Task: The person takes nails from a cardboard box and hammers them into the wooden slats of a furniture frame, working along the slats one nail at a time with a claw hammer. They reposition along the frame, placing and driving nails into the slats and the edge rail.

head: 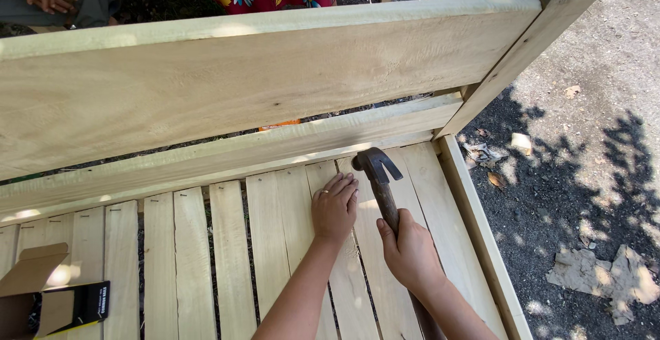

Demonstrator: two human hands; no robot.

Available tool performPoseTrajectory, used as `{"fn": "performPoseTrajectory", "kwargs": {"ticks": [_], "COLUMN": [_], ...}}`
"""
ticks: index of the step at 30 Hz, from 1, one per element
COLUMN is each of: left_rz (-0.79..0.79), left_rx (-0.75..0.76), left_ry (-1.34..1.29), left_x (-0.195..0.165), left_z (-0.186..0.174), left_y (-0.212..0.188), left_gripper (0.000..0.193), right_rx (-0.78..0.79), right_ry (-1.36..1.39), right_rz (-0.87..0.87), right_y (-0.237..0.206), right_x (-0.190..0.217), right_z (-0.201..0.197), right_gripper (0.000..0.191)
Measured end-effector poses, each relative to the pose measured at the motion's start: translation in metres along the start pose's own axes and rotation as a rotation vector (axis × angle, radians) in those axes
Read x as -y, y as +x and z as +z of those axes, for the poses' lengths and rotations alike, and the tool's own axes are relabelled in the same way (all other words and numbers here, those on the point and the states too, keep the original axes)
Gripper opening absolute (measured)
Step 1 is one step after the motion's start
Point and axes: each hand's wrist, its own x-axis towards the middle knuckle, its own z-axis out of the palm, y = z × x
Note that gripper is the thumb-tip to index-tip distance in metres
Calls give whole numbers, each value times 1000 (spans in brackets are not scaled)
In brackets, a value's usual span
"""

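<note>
While the left hand [335,209] lies flat, fingers spread, on a slat [323,244], the right hand [410,252] grips a hammer [382,182] (head just beyond the left fingertips).

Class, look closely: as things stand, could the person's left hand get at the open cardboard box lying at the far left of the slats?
Probably yes. The left hand rests flat on the slats, holding nothing, and only bare slats lie between it and the cardboard box. It sits well off to the left, so a long sideways stretch seems needed.

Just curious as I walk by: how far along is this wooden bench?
Backrest board and most seat slats look fixed. The right hand holds a claw hammer at the back rail; the left hand presses a slat. Remaining fastening can't be judged.
</note>
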Motion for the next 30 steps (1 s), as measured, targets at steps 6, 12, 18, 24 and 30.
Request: {"fn": "performPoseTrajectory", "kwargs": {"ticks": [6,12,18,24,30], "left_rz": [16,61,103,50,-42], "left_rx": [25,3,-60,-15,109], "left_ry": [71,66,-26,-45,-64], "left_x": [0,4,7,9,4], "left_z": [6,14,15,22,17], "left_y": [-2,-6,-9,-9,-5], "left_gripper": [23,24,15,15,21], "right_rx": [-32,-55,-9,-53,-23], "right_ry": [-55,-15,-110,-45,-109], "right_rz": [-72,-34,-14,-28,28], "right_y": [22,15,22,20,30], "right_x": [19,15,20,10,9], "right_z": [13,2,5,2,10], "right_gripper": [37,34,37,37,40]}}
